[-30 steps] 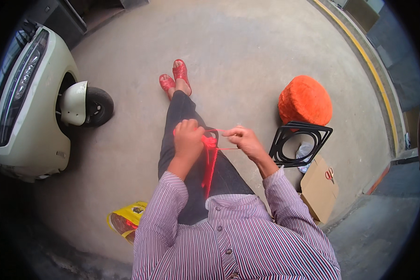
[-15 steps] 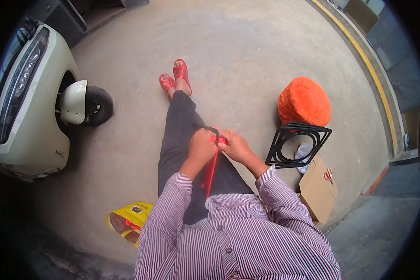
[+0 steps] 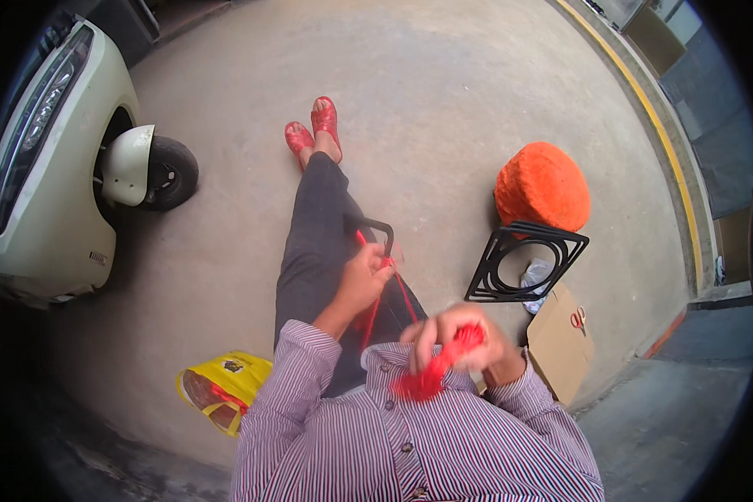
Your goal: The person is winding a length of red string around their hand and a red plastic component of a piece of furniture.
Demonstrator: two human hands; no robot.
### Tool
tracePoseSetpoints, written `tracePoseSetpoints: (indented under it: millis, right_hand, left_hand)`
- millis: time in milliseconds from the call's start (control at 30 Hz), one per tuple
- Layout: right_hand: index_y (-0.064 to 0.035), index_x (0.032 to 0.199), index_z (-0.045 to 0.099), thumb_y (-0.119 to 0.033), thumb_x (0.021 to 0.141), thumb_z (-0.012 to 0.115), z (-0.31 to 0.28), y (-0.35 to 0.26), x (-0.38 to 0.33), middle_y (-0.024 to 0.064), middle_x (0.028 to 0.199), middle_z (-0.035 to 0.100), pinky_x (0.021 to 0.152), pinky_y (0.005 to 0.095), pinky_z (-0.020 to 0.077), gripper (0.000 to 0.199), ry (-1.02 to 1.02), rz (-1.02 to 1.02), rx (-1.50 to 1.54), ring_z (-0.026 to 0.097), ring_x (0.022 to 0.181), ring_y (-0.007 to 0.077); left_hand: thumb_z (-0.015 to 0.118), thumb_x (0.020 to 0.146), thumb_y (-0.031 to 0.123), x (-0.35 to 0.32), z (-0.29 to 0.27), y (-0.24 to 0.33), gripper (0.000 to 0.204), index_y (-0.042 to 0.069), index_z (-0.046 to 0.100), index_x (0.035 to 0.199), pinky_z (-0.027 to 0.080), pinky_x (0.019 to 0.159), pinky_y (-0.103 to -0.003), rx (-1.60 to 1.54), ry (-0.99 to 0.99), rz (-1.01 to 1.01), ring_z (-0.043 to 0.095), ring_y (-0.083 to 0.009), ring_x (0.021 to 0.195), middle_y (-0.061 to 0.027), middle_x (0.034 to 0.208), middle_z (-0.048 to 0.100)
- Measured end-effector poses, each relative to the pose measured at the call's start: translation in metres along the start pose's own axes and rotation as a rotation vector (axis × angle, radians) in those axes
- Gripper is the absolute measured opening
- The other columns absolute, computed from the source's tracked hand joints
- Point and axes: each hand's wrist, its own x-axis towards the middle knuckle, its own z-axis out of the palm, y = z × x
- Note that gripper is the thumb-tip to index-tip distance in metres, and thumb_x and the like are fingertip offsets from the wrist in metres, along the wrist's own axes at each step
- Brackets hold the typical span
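Observation:
Above my lap, my left hand (image 3: 361, 280) is closed, its fingertips pinching red cord against the corner of a thin black frame (image 3: 383, 227). Only part of that frame shows; my hand and legs hide or border the rest. From the pinch a taut red strand (image 3: 407, 297) slants down toward my right hand (image 3: 473, 343). That hand is near my shirt front, smeared by motion, its fingers wrapped round a bundle of red cord (image 3: 422, 381). A loose end of the bundle swings below the fingers. More red cord hangs under my left hand across my dark trousers.
To the right are a round orange plush stool (image 3: 544, 188), black square frames with round openings (image 3: 573, 243), a cardboard piece (image 3: 560, 351) and red-handled scissors (image 3: 579, 319). A yellow bag (image 3: 243, 376) lies at left, with a pale vehicle (image 3: 67, 192) beyond it.
My right hand has moved away from my left, down and right toward my shirt, carrying the red bundle and drawing out a strand. The left hand has shifted slightly down and left.

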Motion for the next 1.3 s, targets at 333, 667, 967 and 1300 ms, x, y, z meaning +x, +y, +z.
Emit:
tracePoseSetpoints:
  millis: [333,667,967,1300]
  right_hand:
    - [-0.0056,0.079,0.044,-0.012,0.075,0.072,0.063,-0.04,0.002,0.0108,0.069,0.056,0.043,0.0293,0.0359,0.028,-0.273,-0.238,0.568,0.043,0.045,0.017]
    - [-0.0029,0.079,0.056,-0.009,0.077,0.072,0.009,-0.061,0.026,0.0103,0.07,0.061,0.042,0.0324,0.0391,0.018,-0.628,-0.267,0.362,0.053,0.047,0.0225]
    - [-0.0107,0.107,0.065,-0.011,0.076,0.071,-0.119,0.06,0.05,0.0144,0.092,0.066,0.069,0.0389,0.0505,0.032,0.274,0.36,-1.775,0.066,0.081,0.0283]
    - [-0.0005,0.107,0.056,-0.011,0.085,0.065,-0.083,0.063,0.063,0.0099,0.089,0.063,0.076,0.0327,0.0481,0.026,0.409,-0.302,-1.413,0.061,0.084,0.0163]
  left_hand:
    - [0.066,0.083,0.007,0.002,0.0,-0.003,0.026,0.003,0.056,0.106,0.051,0.067,-0.033,-0.038,-0.028,-0.028,0.066,-0.0188,0.074,-0.0104,0.082,0.068]
    - [0.061,0.089,0.007,0.012,-0.001,0.007,0.015,0.0,0.057,0.101,0.048,0.057,-0.024,0.195,0.291,0.271,0.058,-0.0078,0.07,-0.0059,0.083,0.062]
    - [0.05,0.097,0.024,0.052,-0.014,0.004,0.025,0.002,0.059,0.09,0.038,0.04,-0.03,-0.041,0.181,-0.173,0.055,-0.0139,0.049,-0.0095,0.074,0.063]
    - [0.05,0.095,0.022,0.025,-0.027,0.053,0.024,0.003,0.055,0.08,0.037,0.04,-0.029,-0.258,0.082,-0.098,0.051,-0.0132,0.049,-0.006,0.06,0.055]
